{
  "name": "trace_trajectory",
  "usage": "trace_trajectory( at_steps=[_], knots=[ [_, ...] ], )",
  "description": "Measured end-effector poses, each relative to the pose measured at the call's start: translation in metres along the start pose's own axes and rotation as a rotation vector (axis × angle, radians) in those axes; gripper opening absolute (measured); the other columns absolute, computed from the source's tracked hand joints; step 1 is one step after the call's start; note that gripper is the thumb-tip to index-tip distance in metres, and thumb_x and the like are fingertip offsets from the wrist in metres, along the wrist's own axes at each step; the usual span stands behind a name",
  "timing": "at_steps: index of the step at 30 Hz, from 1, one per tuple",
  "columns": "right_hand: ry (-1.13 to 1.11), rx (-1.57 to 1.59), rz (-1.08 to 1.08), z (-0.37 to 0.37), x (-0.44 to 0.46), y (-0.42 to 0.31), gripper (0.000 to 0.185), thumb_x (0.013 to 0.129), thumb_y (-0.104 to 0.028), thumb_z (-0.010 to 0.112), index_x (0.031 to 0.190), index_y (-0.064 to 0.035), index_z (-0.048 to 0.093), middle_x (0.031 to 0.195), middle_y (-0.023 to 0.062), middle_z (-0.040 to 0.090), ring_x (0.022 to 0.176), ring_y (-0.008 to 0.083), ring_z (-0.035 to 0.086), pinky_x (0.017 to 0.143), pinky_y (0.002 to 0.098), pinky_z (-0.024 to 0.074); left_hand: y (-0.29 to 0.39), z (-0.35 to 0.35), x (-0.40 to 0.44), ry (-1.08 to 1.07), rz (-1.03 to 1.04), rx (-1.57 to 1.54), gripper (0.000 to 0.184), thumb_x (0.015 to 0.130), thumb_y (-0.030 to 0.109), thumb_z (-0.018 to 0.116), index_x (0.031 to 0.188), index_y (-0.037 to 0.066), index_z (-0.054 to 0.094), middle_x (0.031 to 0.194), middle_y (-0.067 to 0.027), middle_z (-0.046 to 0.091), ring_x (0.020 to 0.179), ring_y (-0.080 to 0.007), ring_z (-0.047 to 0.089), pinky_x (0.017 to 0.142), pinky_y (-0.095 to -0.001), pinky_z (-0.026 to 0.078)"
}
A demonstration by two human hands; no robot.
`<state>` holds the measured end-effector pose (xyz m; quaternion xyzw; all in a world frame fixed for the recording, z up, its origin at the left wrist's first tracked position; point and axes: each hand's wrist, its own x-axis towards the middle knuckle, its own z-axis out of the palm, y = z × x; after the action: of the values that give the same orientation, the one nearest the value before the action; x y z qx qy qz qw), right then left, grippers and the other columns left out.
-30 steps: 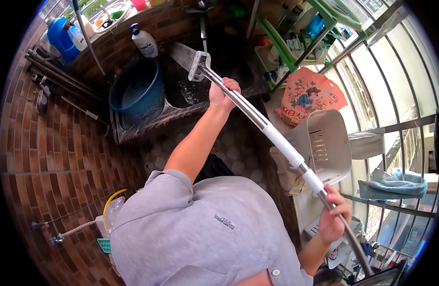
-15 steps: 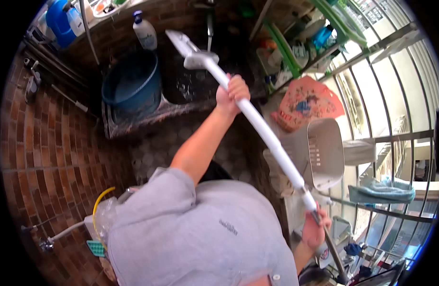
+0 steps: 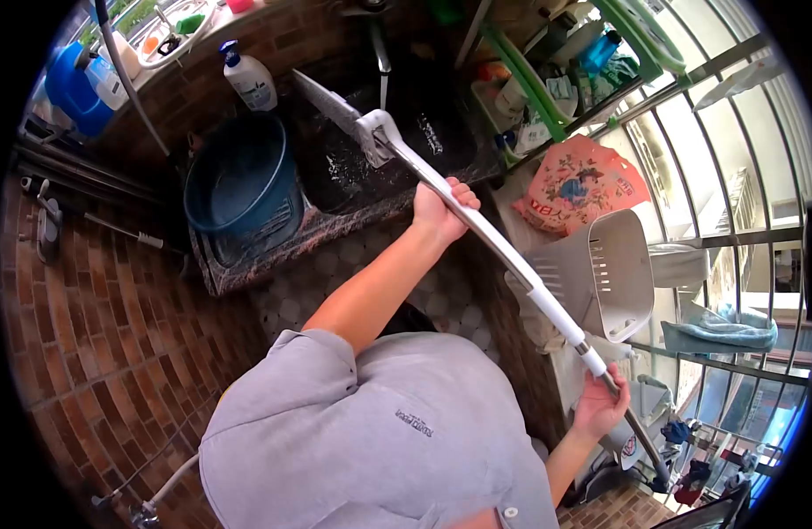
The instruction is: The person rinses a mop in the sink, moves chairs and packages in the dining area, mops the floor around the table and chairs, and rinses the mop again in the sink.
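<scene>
In the head view, from where I stand, two bare hands are clamped round one long mop [image 3: 497, 242], its smooth metal pole sleeved in white plastic. The left hand [image 3: 443, 212] closes on it near the thin flat head, which slants over a dark, speckled stone sink [image 3: 335, 228]; the right hand [image 3: 602, 401] grips it lower down. Around them: one round blue tub [image 3: 236, 181], one white pump bottle [image 3: 250, 83], one slotted, pale plastic basket [image 3: 619, 275], one crinkled pink bag [image 3: 584, 185].
</scene>
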<state>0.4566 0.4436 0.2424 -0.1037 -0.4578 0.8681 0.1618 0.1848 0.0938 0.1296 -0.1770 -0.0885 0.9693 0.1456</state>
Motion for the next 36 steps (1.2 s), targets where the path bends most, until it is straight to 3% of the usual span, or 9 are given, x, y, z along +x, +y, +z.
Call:
trace_trajectory(
  at_steps=[4,6,10,16,18,20,28,31,36],
  knots=[
    [0.573,-0.072,-0.104,-0.016,-0.008,-0.022,0.035,0.098,-0.035,0.05,0.083,-0.0055,0.06,0.092,0.0141,0.068,0.092,0.0282,0.065,0.09,0.0439,0.0501,-0.054,0.019,-0.051,0.322,0.166,0.317,0.04,0.1,0.047,0.037,0.094,0.008,0.044,0.077,-0.0113,0.053,0.069,-0.0291,0.058,0.071,-0.0475,0.053],
    [0.714,-0.106,-0.134,-0.038,-0.02,-0.041,0.033,0.097,-0.034,0.054,0.079,-0.0068,0.058,0.087,0.0117,0.067,0.084,0.026,0.065,0.08,0.0411,0.0534,-0.079,0.005,-0.068,0.206,0.115,0.614,0.028,0.1,0.036,0.046,0.1,0.009,0.04,0.085,-0.011,0.055,0.082,-0.0292,0.064,0.08,-0.0487,0.054],
    [0.997,0.014,-0.304,0.026,-0.032,-0.062,0.039,0.096,-0.032,0.056,0.067,-0.0101,0.042,0.062,0.0029,0.048,0.068,0.0181,0.057,0.073,0.035,0.0525,-0.126,-0.009,-0.101,0.043,-0.484,0.728,0.027,0.098,0.028,0.055,0.11,0.005,0.051,0.114,-0.0153,0.062,0.104,-0.0249,0.062,0.091,-0.0404,0.051],
    [0.587,0.139,-0.551,-0.076,-0.126,-0.171,0.046,0.1,-0.034,0.044,0.061,-0.0124,0.033,0.058,0.0007,0.032,0.056,0.0134,0.036,0.063,0.029,0.0372,-0.167,0.018,-0.138,-0.291,-1.237,1.255,0.044,0.097,0.032,0.056,0.13,0.002,0.051,0.12,-0.0121,0.061,0.112,-0.0212,0.059,0.092,-0.0347,0.048],
    [0.733,-0.023,-0.625,-0.078,-0.148,-0.223,0.045,0.099,-0.033,0.048,0.062,-0.0121,0.032,0.059,0.0001,0.03,0.056,0.0115,0.034,0.059,0.027,0.032,-0.143,0.057,-0.128,-0.983,-1.108,1.42,0.035,0.096,0.027,0.058,0.119,0.0,0.06,0.113,-0.0102,0.065,0.105,-0.0168,0.061,0.091,-0.0307,0.049],
    [0.647,-0.074,-0.654,-0.102,-0.168,-0.265,0.042,0.1,-0.031,0.048,0.065,-0.0116,0.034,0.06,0.0004,0.03,0.056,0.0113,0.033,0.059,0.0258,0.0301,-0.107,0.085,-0.093,-0.969,-0.665,1.784,0.026,0.093,0.019,0.062,0.109,0.0,0.067,0.103,-0.0081,0.069,0.097,-0.0133,0.063,0.086,-0.0272,0.049],
    [0.964,-0.204,-0.707,-0.07,-0.161,-0.229,0.044,0.099,-0.034,0.049,0.064,-0.0135,0.032,0.056,0.0005,0.029,0.057,0.0133,0.032,0.063,0.0299,0.0315,0.19,0.186,0.165,0.021,1.603,2.397,0.051,0.084,0.031,0.062,0.122,-0.002,0.056,0.115,-0.0243,0.062,0.109,-0.0377,0.058,0.094,-0.0424,0.045],
    [1.187,-0.249,-0.677,-0.068,-0.171,-0.199,0.045,0.098,-0.036,0.049,0.063,-0.0143,0.032,0.053,0.0012,0.03,0.054,0.0164,0.035,0.066,0.0359,0.0407,0.303,0.222,0.257,0.116,1.796,2.731,0.07,0.079,0.042,0.066,0.123,-0.009,0.046,0.124,-0.0308,0.052,0.12,-0.0435,0.048,0.101,-0.0459,0.04],
    [1.303,-0.181,-0.671,-0.055,-0.2,-0.161,0.044,0.097,-0.039,0.05,0.065,-0.0132,0.034,0.052,0.0015,0.029,0.052,0.0155,0.033,0.062,0.034,0.0388,0.397,0.247,0.352,0.156,1.003,2.96,0.098,0.079,0.059,0.061,0.146,-0.004,0.027,0.145,-0.0228,0.039,0.135,-0.0352,0.037,0.11,-0.0387,0.03]
  ],
)
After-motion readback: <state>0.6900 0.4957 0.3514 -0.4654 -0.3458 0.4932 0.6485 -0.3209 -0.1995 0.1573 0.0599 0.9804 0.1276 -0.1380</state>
